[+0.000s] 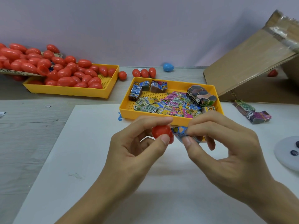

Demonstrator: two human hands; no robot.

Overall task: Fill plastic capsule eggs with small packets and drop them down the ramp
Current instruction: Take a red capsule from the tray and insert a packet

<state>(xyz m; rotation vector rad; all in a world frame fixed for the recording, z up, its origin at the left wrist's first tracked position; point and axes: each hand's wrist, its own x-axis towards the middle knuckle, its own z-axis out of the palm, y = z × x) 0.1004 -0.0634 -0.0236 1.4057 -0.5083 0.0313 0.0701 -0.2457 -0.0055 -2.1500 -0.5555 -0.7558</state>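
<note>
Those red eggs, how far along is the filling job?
Done: little shows; one red egg lies under the cardboard ramp, perhaps dropped already. In hand: the left hand holds an egg half while the right hand pinches a packet at its mouth. Left: a heaped tray of eggs.

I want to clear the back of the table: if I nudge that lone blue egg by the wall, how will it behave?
The blue egg is rounded and smooth, lying on its side on the flat table, so it would likely roll, probably in a curve. It looks like hollow plastic, so probably light and somewhat slippery.
</note>
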